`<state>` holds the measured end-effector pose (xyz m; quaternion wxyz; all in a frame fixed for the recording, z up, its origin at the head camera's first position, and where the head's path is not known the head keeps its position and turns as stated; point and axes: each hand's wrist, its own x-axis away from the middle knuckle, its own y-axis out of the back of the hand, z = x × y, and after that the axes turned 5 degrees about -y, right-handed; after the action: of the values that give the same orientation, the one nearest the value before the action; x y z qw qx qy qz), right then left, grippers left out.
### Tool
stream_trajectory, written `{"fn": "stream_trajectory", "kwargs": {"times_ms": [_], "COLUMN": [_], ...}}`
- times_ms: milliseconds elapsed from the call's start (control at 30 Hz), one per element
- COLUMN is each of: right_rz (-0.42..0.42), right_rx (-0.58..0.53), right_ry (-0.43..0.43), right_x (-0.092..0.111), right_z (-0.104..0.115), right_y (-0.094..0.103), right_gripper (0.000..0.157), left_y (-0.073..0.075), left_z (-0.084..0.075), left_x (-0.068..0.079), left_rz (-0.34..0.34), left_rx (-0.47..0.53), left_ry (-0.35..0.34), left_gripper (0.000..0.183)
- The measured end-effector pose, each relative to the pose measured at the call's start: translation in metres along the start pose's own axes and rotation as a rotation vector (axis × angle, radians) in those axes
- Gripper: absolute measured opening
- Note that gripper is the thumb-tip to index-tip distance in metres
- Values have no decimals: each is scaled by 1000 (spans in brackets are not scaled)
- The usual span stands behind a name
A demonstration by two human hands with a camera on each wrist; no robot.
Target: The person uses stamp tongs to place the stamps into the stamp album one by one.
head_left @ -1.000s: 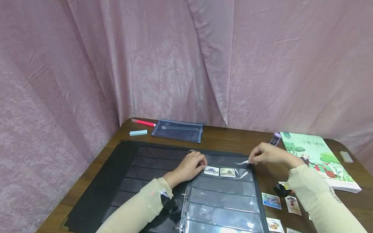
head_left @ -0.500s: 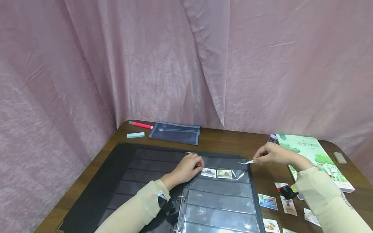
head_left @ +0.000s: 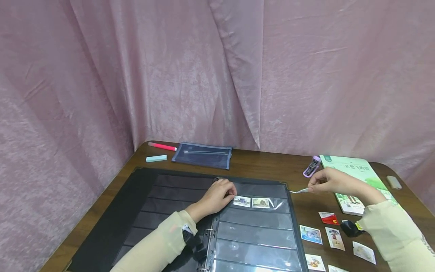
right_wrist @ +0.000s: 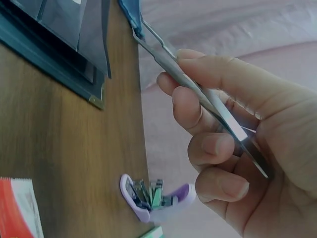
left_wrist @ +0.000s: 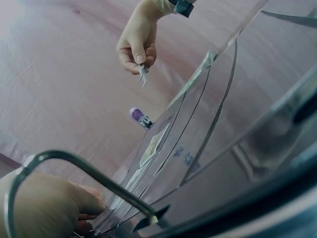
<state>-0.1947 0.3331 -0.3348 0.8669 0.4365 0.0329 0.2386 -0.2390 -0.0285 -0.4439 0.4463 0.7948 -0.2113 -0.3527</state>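
My right hand (head_left: 324,181) pinches metal tweezers (head_left: 300,191), whose tips are at the album's upper right edge. In the right wrist view, the tweezers (right_wrist: 198,94) lie between thumb and fingers, with slightly parted arms. My left hand (head_left: 219,196) rests at the inner edge of the album (head_left: 255,241), fingers bent beside two stamps. These stamps, a left one (head_left: 242,201) and a right one (head_left: 260,203), sit side by side in an upper clear strip of the right page. In the left wrist view, the left fingertips (left_wrist: 91,201) touch the page; their exact hold is hidden.
Several loose stamps (head_left: 310,234) lie right of the album, including a red and white one (head_left: 328,218). A purple-rimmed gadget with metal parts (head_left: 312,167), a green book (head_left: 353,166) and an eraser (head_left: 394,182) stand beyond. Behind are a blue mesh pouch (head_left: 202,155) and red pen (head_left: 162,146).
My right hand has moved right with the tweezers, from over the album's right page to beyond its edge. My left hand stays by the stamps. The head view has shifted slightly.
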Motion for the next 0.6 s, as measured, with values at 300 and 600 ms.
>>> {"fn": "stream_trajectory", "kwargs": {"times_ms": [300, 600], "right_rz": [-50, -38], "right_rx": [51, 40], "right_ry": [16, -28], "right_x": [19, 38], "right_z": [-16, -29], "right_y": [4, 8], "right_gripper": [9, 13], "left_y": [0, -1], "left_z": [2, 3], "left_x": [0, -1], "left_rz": [-9, 5], "left_rx": [-3, -1], "left_ry": [-13, -6], "left_gripper": [7, 6]}}
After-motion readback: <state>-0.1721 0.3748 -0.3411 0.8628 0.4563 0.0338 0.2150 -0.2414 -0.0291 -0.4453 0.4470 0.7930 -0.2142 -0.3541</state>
